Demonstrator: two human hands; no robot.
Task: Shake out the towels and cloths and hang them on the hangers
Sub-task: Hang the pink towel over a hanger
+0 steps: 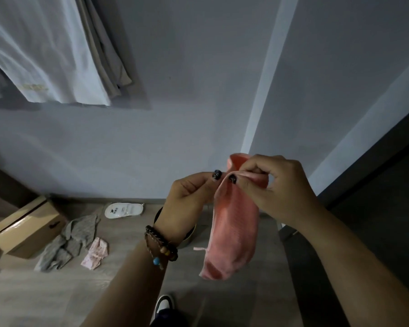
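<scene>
Cardboard box [24,228] cut off left

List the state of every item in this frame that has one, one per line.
Pink cloth: held up at its top edge, hanging limp, not yet on a hanger.
Left hand: pinches the cloth's top edge.
Right hand: pinches the same edge.
Grey cloth: crumpled on the floor.
Patterned pink cloth: crumpled on the floor.
Cardboard box: on the floor, flap partly open.
White garments: hanging.

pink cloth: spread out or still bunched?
Bunched. The pink cloth hangs as a narrow doubled strip, its top edge pinched between the left hand and right hand.
</scene>
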